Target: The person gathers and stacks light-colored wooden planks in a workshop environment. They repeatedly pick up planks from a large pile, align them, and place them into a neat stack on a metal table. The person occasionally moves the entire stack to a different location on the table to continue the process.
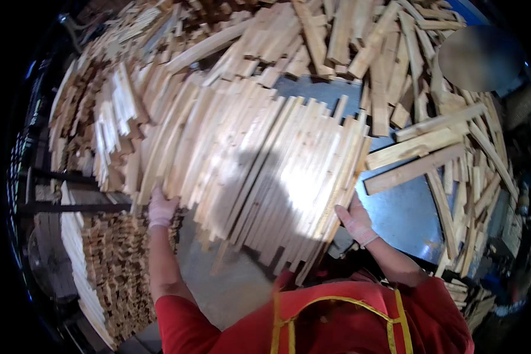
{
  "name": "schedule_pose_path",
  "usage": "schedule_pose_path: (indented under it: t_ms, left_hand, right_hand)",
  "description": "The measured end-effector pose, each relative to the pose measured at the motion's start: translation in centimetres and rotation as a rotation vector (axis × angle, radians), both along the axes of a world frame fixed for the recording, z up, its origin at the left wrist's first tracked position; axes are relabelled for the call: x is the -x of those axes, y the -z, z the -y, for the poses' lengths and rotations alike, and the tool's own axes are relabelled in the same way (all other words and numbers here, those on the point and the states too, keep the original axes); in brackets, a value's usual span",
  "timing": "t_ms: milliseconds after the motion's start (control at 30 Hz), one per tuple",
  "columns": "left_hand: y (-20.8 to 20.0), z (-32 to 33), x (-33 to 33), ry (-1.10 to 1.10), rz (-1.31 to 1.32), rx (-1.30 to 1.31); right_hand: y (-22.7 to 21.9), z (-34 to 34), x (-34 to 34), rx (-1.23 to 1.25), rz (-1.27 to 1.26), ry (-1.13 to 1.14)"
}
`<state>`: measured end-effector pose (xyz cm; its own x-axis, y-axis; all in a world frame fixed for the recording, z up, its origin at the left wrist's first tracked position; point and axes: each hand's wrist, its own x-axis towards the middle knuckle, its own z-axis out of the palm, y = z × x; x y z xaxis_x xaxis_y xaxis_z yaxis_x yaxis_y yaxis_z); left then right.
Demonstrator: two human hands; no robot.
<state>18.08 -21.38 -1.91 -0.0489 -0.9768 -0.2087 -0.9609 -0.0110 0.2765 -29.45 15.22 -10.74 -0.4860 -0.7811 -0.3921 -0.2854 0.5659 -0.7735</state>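
Observation:
A wide row of pale wooden strips (259, 171) lies side by side in front of me, a dark shadow and a bright patch of light across it. At the near left end of the row, my left hand (162, 207), in a light glove, has its fingers closed on the ends of strips. My right hand (355, 221), also gloved, grips the row's right edge, thumb toward the outermost strip. Some fingers of both hands are partly hidden.
A grey metal table (401, 203) shows under the wood. Loose boards (419, 147) lie crisscross at right, with more piled at the far side. Left of me stands a tall stack of strips (121, 271), beside a dark metal bar (76, 207).

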Motion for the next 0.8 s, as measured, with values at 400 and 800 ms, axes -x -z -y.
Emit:
schedule_pose_path:
  t_ms: [400,800]
  left_hand:
    - [2.2,-24.9,24.8,0.957,0.033,0.101]
    - [1.2,-28.1,24.8,0.735,-0.164,0.104]
  right_hand:
    - [2.2,-1.3,12.3,0.495,0.323,0.963]
    - [-3.2,3.0,0.3,-0.277,-0.087,0.080]
